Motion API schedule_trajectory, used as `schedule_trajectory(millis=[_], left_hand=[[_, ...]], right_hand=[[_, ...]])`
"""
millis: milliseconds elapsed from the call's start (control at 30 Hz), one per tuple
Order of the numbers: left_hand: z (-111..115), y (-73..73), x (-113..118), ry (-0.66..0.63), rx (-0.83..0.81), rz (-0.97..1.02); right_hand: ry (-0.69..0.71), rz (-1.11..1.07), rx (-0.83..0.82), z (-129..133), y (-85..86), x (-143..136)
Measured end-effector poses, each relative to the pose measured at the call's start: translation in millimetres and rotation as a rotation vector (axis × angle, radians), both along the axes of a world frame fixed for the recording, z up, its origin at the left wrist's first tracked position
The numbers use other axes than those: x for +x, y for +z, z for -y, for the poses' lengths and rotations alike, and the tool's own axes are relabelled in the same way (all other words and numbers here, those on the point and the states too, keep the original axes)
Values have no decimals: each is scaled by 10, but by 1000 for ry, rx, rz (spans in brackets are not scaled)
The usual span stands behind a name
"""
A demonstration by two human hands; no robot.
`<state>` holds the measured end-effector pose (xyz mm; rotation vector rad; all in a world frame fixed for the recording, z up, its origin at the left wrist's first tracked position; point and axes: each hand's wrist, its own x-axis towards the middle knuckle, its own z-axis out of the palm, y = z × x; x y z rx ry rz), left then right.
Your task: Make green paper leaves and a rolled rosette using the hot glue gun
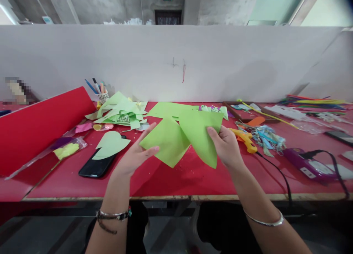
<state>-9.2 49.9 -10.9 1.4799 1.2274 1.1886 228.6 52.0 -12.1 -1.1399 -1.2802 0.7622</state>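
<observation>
My left hand holds the left corner of a light green paper piece between thumb and fingers. My right hand pinches the right side of another green paper piece, which has a curved lower edge. Both pieces hang above the red table and meet or overlap in the middle; whether they are joined there I cannot tell. Behind them lies a flat green sheet. Left of my left hand, a pale green heart-shaped cutout rests partly on a black phone.
Green paper scraps are heaped at the back left, by a pen cup. A red board stands at the left. To the right are an orange glue gun, tinsel-like strands, a purple corded device and coloured sticks.
</observation>
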Motion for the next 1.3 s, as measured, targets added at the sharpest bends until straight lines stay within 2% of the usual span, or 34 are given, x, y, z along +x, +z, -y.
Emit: schedule_trajectory(millis=[67,167,267,367,600,733,900,1200,1300], left_hand=[[-3,-32,69,-34,-88,39],[-23,-64,154,175,-18,59],[-26,-73,190,366,57,-4],[-6,-55,190,457,104,-78],[15,29,143,420,204,-219],[12,37,118,415,245,-306],[11,26,101,401,232,-312],[-8,9,119,397,181,-298],[-42,-14,62,453,134,-246]], right_hand=[[-33,-8,23,17,-5,-36],[-102,3,21,26,-11,-58],[-175,39,31,18,-9,-41],[-220,78,75,9,4,-3],[-233,189,121,11,29,78],[-191,164,112,8,13,90],[-120,103,74,33,16,81],[-168,199,99,87,33,69],[-264,246,127,66,17,147]])
